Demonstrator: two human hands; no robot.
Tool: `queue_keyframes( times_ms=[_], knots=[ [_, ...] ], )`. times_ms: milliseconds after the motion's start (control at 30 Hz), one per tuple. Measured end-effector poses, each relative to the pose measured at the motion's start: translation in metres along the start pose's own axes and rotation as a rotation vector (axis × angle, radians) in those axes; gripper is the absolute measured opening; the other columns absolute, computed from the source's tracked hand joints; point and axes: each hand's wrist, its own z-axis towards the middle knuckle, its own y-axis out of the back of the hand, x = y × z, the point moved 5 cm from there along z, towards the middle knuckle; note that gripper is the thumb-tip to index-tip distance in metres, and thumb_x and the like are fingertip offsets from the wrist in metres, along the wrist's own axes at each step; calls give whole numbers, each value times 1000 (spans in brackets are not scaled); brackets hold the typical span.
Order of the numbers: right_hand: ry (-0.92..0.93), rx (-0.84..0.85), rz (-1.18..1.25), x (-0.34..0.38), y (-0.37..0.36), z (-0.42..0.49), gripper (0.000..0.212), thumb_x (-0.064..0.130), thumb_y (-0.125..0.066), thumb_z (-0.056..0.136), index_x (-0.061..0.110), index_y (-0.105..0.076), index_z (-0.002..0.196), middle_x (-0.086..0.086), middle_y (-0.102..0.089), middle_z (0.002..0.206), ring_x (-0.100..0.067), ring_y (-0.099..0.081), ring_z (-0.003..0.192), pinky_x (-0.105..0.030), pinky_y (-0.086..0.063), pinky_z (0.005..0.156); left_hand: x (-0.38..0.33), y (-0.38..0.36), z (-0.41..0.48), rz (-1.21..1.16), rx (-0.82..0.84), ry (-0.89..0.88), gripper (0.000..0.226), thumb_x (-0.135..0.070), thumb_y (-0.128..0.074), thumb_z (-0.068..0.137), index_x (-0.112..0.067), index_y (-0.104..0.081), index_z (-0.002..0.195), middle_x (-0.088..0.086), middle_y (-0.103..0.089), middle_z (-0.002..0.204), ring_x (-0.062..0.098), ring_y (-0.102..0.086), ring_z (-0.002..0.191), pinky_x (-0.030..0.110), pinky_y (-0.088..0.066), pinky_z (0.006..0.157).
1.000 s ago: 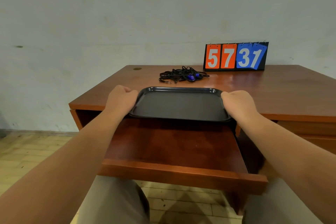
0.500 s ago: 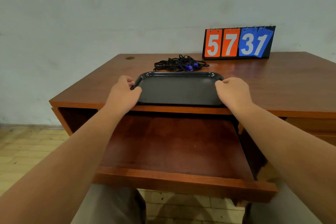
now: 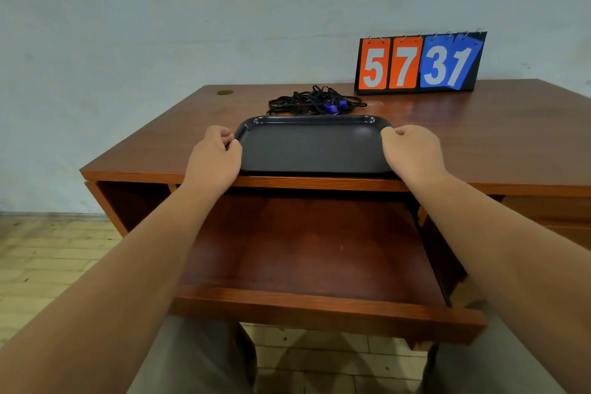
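A black rectangular tray (image 3: pixel 311 145) lies flat on the brown wooden desk (image 3: pixel 479 137), close to its front edge. My left hand (image 3: pixel 212 158) grips the tray's left rim with curled fingers. My right hand (image 3: pixel 411 152) grips the right rim the same way. Nothing lies in the tray.
Below the desk top a wide drawer (image 3: pixel 303 265) stands pulled out toward me, with nothing in it. A tangle of black cords with blue clips (image 3: pixel 315 103) lies just behind the tray. A flip scoreboard (image 3: pixel 419 64) reading 5731 stands at the back right, against the wall.
The tray moved from above the open drawer forward onto the desk top, both hands going with it. It now rests near the cords.
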Motion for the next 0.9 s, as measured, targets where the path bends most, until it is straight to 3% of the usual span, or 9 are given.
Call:
queue_keyframes(
  times_ms=[67,133,233,367,500,667,767,833,900],
  knots=[
    [7,24,-21,2,4,-6,45,31,-47,107,-4,-74,98,-25,-71,97,-40,-67,95,-41,-55,79,-1,3,-2,-6,58,5,48,-37,-48,110,-20,-45,155,-6,-58,155,14,-59,119,33,-47,92],
    [6,44,-27,1,9,-11,44,30,-49,109,-3,-72,125,-23,-72,125,-38,-66,115,-45,-55,95,-3,7,-5,11,113,6,53,-40,-50,109,-20,-41,158,-6,-55,158,17,-58,128,36,-47,101],
    [19,38,-11,-3,16,-16,40,29,-52,107,6,-68,135,-14,-71,133,-26,-64,107,-40,-51,92,-3,12,-14,8,129,9,54,-34,-52,108,-18,-40,159,-2,-55,157,14,-56,120,32,-42,94],
    [82,-22,-11,-6,23,-28,45,29,-58,104,14,-60,147,-4,-60,145,-12,-54,119,-29,-42,93,-5,23,-30,-5,119,-6,54,-32,-55,103,-19,-45,155,-4,-58,153,18,-57,132,34,-43,100],
    [183,-120,-28,2,29,-46,42,25,-65,103,16,-61,143,-4,-56,142,-10,-51,116,-27,-43,93,-22,35,-51,-32,109,-59,52,-31,-56,104,-20,-46,154,-6,-59,150,15,-56,132,31,-41,100],
    [301,-102,32,16,27,-80,35,25,-64,101,19,-63,136,5,-58,124,-14,-59,117,-40,-54,105,-38,39,-80,-105,181,-123,39,-33,-56,106,-26,-54,145,-14,-67,132,8,-62,118,21,-44,83],
    [346,-41,55,21,21,-104,29,22,-63,103,22,-64,131,10,-61,113,-9,-60,104,-27,-52,94,-36,36,-100,-110,288,-154,27,-39,-60,107,-33,-62,133,-19,-71,121,1,-66,109,17,-44,79],
    [356,30,67,19,15,-121,22,20,-62,104,25,-67,124,13,-63,105,-4,-61,91,-12,-47,78,-30,33,-114,-41,393,-185,25,-44,-63,105,-38,-64,129,-21,-72,117,-3,-66,106,17,-45,81],
    [367,144,38,14,5,-135,16,21,-62,104,29,-69,116,15,-64,98,-1,-62,84,-9,-45,68,-20,26,-129,36,539,-197,25,-46,-65,104,-41,-64,129,-22,-72,119,-6,-66,109,18,-49,88]
  ],
)
